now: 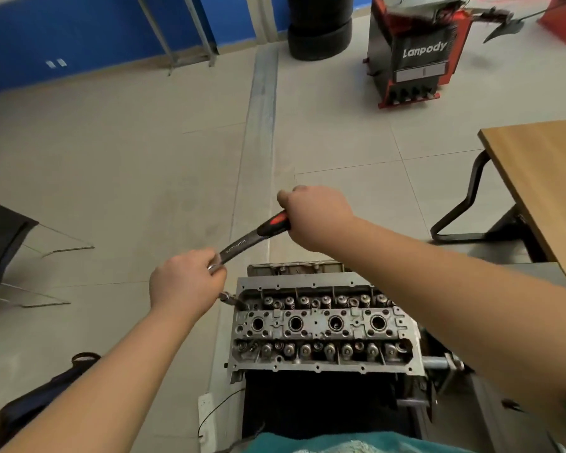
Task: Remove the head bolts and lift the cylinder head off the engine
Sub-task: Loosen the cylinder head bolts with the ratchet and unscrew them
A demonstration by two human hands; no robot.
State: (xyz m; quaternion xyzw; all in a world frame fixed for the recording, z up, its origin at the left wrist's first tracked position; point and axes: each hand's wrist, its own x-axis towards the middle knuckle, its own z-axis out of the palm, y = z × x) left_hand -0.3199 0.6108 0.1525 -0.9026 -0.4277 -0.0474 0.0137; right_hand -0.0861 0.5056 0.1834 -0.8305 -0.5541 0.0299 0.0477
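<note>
Grey tiled floor (111,158) surrounds the cylinder head (321,325), lengthwise left-right. Both hands grip the ratchet (252,237), right hand (314,217) on its handle, left hand (187,279) at its head; wooden table (543,178) stands right.

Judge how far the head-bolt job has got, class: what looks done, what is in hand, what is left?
Done: the cylinder head is uncovered, valve springs and plug holes showing. In hand: the right hand grips the ratchet wrench by its handle, the left hand holds its head end, and the extension reaches into the head's far left corner. Left: the head has not been lifted off; bolts removed cannot be counted.
</note>
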